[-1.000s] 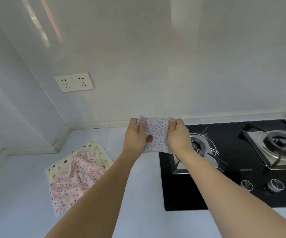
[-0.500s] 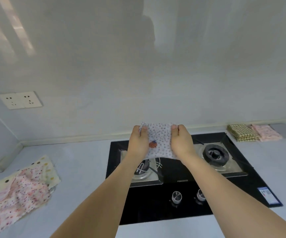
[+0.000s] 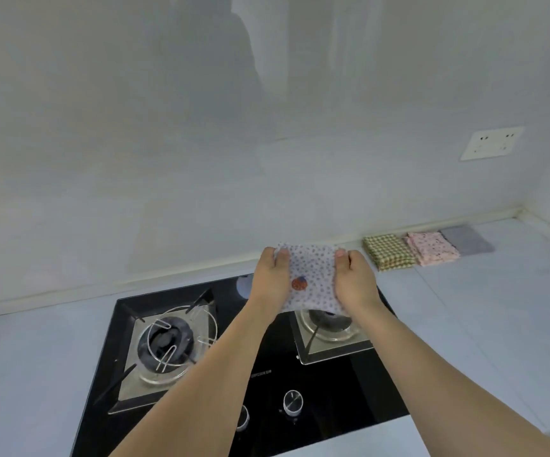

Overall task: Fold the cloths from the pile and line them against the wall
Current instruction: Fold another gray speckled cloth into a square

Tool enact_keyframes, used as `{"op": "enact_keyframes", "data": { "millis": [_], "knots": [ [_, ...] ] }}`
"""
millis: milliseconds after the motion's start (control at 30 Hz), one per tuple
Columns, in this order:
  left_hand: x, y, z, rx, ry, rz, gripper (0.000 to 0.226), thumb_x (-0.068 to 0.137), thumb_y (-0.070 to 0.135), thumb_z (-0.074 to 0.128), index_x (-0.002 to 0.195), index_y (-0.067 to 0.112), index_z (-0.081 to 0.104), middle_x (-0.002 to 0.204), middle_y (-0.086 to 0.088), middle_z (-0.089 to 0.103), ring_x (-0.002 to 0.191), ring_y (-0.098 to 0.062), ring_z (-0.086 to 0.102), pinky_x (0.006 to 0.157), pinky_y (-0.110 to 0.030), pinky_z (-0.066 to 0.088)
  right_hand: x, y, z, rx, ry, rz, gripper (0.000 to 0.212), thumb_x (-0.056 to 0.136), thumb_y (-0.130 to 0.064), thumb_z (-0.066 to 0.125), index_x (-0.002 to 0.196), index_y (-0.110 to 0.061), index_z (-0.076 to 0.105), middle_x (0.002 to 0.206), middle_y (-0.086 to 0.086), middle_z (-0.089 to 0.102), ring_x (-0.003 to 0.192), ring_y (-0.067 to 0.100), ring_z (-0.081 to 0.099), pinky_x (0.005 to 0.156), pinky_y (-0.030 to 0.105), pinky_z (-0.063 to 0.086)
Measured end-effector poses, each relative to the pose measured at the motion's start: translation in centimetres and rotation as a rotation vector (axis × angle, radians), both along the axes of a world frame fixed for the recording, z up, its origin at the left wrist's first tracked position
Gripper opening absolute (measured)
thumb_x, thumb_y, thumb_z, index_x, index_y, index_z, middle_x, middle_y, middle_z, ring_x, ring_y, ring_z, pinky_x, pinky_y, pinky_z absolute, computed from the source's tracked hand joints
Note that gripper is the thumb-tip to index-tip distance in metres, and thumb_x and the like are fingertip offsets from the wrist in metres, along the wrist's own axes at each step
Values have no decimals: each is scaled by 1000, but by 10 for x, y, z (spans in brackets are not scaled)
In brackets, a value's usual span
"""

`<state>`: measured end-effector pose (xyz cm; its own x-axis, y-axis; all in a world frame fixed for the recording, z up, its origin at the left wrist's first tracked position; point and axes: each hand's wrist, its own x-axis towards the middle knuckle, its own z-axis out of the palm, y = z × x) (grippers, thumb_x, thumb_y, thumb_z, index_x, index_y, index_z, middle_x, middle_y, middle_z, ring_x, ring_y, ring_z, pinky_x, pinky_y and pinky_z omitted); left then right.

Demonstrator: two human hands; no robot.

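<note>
So the person has a small folded dotted cloth pinched between both hands, held up in the air over the stove, above its right-hand burner. The left hand grips the left edge with the thumb on top and fingers tucked behind, and the right hand does the same on the right edge, so both are closed on the fabric, not loose. The cloth is white-ish with little bluish dots and one red strawberry-looking patch near the left hand. As for progress, my read is they're a good way in: to the right of the stove, along the base of the wall, I count three folded cloths already lined up side by side, a green checked cloth closest to the stove, then a pink floral cloth touching it, then a grey cloth farthest out toward the corner. The one in hand would make four, and it looks folded already, so I'd guess what's left for it is just setting it down. I can't see the pile from here, so no idea how many are still waiting. Other counts: two burners, two knobs on the stove's front, one wall socket above the cloth row.
</note>
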<state>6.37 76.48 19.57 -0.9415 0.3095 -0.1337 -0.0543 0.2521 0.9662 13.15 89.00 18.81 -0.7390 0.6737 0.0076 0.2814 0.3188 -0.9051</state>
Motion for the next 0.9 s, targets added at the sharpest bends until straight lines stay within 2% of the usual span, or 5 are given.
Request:
{"op": "enact_keyframes", "data": {
  "millis": [233, 333, 433, 667, 900],
  "knots": [
    [26, 141, -9, -45, -136, -46, 39, 100, 42, 40, 118, 10, 55, 114, -8, 63, 102, -25, 61, 91, -42, 52, 33, 144, -15, -39, -18, -13, 34, 103, -39, 30, 106, -14, 52, 106, 4, 57, 98, 21, 54, 92, 39, 46],
    [36, 185, -9, -49, -182, -67, 26, 100, 34, 46, 95, 13, 59, 96, -6, 64, 89, -22, 62, 83, -38, 52, 47, 201, -15, -104, -90, -15, 39, 102, -42, 31, 108, -11, 54, 109, 7, 59, 98, 22, 55, 89, 40, 49],
    [34, 217, -10, -48, -202, -83, 24, 98, 28, 52, 81, 12, 53, 82, -8, 55, 72, -22, 54, 59, -29, 44, 52, 245, -15, -287, -128, -34, 43, 102, -43, 35, 114, -7, 55, 112, 7, 59, 98, 22, 57, 74, 31, 50],
    [23, 314, -41, -126, -253, -218, 19, 99, 26, 51, 87, 11, 51, 83, -6, 60, 67, -17, 60, 45, -23, 47, 81, 334, -37, -1129, 5, -141, 36, 103, -33, 38, 110, -5, 59, 105, 14, 64, 89, 27, 62, 70, 35, 52],
    [12, 448, -80, -222, -318, -285, 16, 98, 18, 50, 92, 5, 57, 75, -10, 60, 45, -19, 57, 42, -26, 49, 79, 466, -74, -1114, -77, -309, 22, 93, -16, 45, 108, -4, 55, 90, 13, 58, 72, 26, 57, 66, 34, 48]
  ]
}}
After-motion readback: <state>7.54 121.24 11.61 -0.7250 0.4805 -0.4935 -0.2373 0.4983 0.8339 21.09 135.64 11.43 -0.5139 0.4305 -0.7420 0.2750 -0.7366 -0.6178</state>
